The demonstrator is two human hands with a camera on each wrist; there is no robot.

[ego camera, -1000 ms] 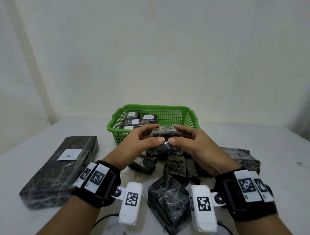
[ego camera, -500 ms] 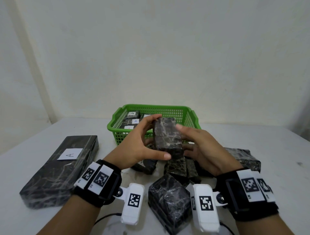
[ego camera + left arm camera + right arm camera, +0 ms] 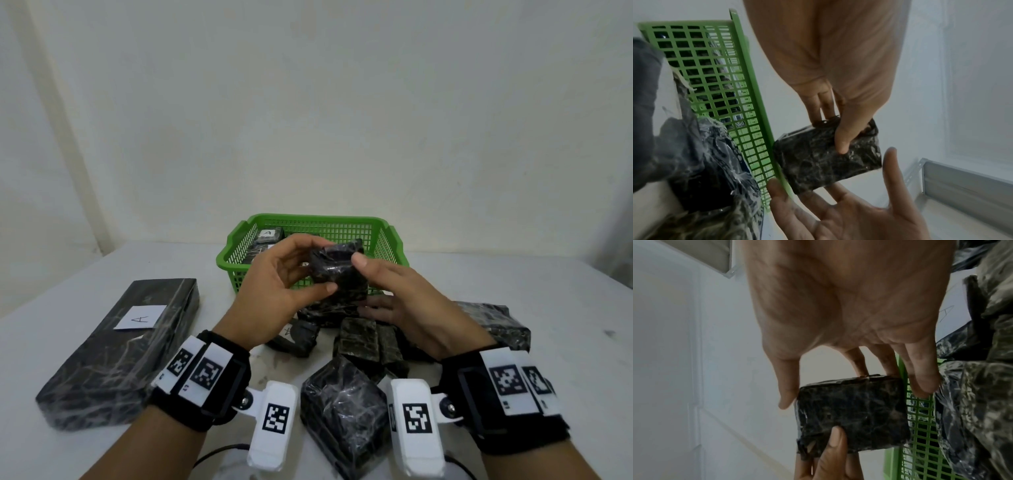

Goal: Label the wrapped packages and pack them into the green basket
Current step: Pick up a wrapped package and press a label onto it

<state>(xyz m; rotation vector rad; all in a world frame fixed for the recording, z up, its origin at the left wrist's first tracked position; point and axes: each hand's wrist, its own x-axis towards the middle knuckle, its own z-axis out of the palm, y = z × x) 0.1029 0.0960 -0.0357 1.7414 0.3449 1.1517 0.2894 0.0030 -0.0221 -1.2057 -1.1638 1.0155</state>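
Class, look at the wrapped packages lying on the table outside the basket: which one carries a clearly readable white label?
The long package at far left: a white label reading "A" sits on top.

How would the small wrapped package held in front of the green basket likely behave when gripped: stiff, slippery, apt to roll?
The small wrapped package probably keeps its shape: its edges stay blocky under the left hand. Its glossy, crinkled film may be somewhat slippery. Its flat faces suggest it would sit, not roll. The right hand is at its side.
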